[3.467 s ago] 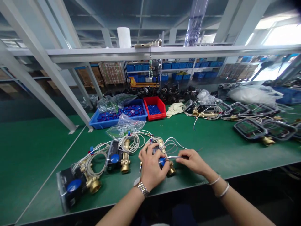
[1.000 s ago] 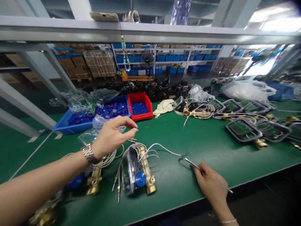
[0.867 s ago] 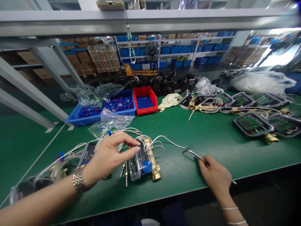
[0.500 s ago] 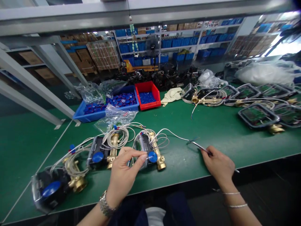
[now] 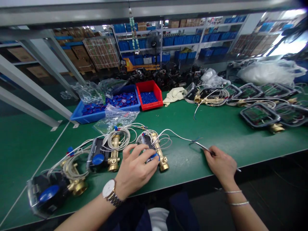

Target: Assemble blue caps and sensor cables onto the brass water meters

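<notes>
My left hand (image 5: pixel 137 168) is over the nearest meter, its fingers curled round the blue round cap (image 5: pixel 154 157) on the front. Part of that meter's dark body is hidden under the hand; its brass pipe (image 5: pixel 159 154) shows to the right. My right hand (image 5: pixel 221 165) grips a thin metal tool (image 5: pixel 203 147) that points left. The tool's tip is at the stripped end of a white cable (image 5: pixel 178 135) coming from the meter. Two more meters with blue caps (image 5: pixel 98 159) (image 5: pixel 49 193) and coiled cables lie to the left.
Behind are a blue bin (image 5: pixel 89 118) of blue caps, a red bin (image 5: pixel 151 105) of small blue parts, and a cream cloth (image 5: pixel 174 96). Open clear-lidded meters (image 5: pixel 260 115) lie at the right. White frame legs (image 5: pixel 36 73) stand at the left.
My left hand has turned palm down, and its fingers have gone from a pinch beside the blue cap to curling over it. My right hand keeps its hold on the tool.
</notes>
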`<control>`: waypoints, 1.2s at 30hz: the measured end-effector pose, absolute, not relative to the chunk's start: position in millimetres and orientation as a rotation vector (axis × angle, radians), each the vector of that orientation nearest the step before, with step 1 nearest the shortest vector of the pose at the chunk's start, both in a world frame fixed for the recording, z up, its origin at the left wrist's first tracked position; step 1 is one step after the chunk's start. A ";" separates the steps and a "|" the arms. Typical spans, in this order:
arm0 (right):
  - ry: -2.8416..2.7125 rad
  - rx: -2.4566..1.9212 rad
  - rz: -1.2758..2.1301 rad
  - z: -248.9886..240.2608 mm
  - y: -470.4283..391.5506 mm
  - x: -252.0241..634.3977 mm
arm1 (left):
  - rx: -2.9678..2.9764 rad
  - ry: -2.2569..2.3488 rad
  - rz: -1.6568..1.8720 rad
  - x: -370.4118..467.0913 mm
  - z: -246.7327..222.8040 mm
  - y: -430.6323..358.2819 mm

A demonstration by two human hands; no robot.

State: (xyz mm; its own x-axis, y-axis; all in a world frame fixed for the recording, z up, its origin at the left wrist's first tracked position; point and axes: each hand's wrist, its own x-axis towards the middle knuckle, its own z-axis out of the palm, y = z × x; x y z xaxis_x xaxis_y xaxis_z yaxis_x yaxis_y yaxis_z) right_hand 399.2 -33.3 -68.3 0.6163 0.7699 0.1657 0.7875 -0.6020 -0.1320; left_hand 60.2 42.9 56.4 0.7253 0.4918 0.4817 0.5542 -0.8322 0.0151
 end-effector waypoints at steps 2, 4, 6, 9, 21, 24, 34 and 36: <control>-1.292 -2.651 -0.145 -68.0 -33.2 398.9 | -2.801 -0.883 -0.714 59.4 56.8 43.6; -1.296 -2.641 -0.167 -67.4 -33.2 398.4 | -2.817 -1.004 -0.725 61.4 57.2 44.1; -1.300 -2.624 -0.182 -66.5 -33.2 397.7 | -2.842 -1.148 -0.755 65.4 56.7 44.1; -1.302 -2.607 -0.184 -65.5 -33.3 396.8 | -2.856 -1.371 -0.827 71.5 53.6 43.4; -1.299 -2.643 -0.160 -65.6 -33.8 396.8 | -2.726 -1.785 -1.068 79.9 30.7 32.7; -1.303 -2.639 -0.165 -67.4 -34.1 398.0 | -2.695 -1.754 -1.099 79.5 27.5 29.6; -1.299 -2.645 -0.186 -69.2 -33.4 398.4 | -2.683 -1.810 -1.207 81.1 20.0 29.7; -1.297 -2.654 -0.191 -69.3 -33.4 398.3 | -2.671 -1.840 -1.211 85.2 21.0 30.7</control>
State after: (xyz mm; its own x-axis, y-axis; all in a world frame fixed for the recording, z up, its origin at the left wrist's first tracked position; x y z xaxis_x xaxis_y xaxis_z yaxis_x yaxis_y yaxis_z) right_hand 398.3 -33.4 -69.3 0.6108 0.7677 0.1937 0.7910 -0.6027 -0.1056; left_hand 85.2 30.7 21.0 0.2109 0.9094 0.3584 0.6890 -0.3983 0.6054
